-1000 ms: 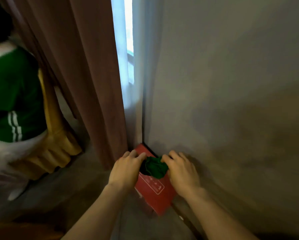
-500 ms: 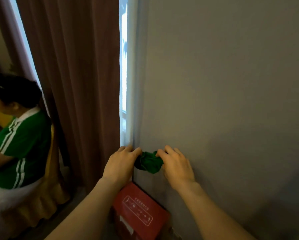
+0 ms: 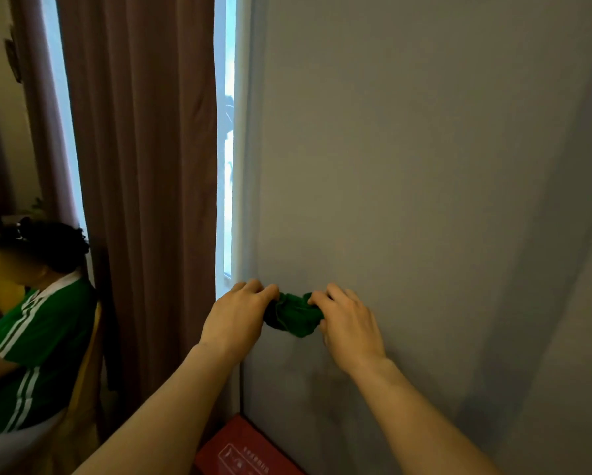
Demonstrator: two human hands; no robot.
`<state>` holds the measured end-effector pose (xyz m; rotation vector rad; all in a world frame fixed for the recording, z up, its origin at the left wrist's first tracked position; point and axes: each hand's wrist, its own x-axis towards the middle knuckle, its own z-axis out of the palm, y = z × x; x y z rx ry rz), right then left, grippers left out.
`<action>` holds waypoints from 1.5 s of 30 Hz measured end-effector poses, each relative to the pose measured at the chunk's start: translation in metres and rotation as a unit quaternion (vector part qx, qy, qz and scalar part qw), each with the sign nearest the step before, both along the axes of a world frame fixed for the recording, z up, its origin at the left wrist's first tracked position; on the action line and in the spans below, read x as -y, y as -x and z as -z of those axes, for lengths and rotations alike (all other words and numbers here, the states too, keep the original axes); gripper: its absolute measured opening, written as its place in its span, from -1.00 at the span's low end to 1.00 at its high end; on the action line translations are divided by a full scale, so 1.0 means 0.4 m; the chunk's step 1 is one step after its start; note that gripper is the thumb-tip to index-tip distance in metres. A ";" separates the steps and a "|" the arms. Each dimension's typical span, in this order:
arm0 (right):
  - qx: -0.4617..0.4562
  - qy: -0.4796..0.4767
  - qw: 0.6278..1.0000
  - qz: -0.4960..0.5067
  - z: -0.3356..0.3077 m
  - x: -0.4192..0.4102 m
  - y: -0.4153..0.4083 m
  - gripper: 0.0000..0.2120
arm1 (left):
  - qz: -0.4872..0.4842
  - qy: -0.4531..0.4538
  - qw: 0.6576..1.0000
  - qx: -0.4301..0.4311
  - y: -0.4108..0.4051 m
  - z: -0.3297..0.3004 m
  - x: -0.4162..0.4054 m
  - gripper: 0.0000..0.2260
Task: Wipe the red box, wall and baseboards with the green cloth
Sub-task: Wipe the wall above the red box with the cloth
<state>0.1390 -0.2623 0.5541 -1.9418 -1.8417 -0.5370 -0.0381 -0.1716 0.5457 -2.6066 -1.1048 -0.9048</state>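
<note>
Grip on both sides is pinched narrow onto the green cloth [image 3: 292,314]: left hand [image 3: 238,315] holds its left end, right hand [image 3: 347,322] its right end, the wad bunched between them and pressed on the wall [image 3: 407,186] just right of the corner. Brown curtain [image 3: 143,166] hangs close on the left; a leftward stroke likely snags it. Bunched cloth means little contact area, so streaks or missed patches are likely. Red box [image 3: 243,450] sits low by the wall foot, directly below; a dropped cloth lands there. Baseboards not in view.
</note>
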 end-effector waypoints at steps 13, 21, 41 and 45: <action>-0.029 -0.017 0.999 0.032 -0.012 0.258 -0.171 -0.63 | 0.049 -0.007 0.999 -0.003 -0.188 -0.025 0.223 -0.70; -0.046 0.005 0.997 0.061 0.061 0.330 -0.253 -0.62 | 0.077 0.017 0.997 -0.018 -0.277 0.034 0.278 -0.73; -0.110 0.121 0.951 0.261 0.463 0.148 -0.289 -0.59 | 0.224 0.147 0.958 -0.102 -0.438 0.448 -0.015 -0.64; -0.127 0.154 0.937 0.288 0.554 0.132 -0.271 -0.58 | 0.254 0.171 0.945 -0.116 -0.442 0.541 -0.045 -0.66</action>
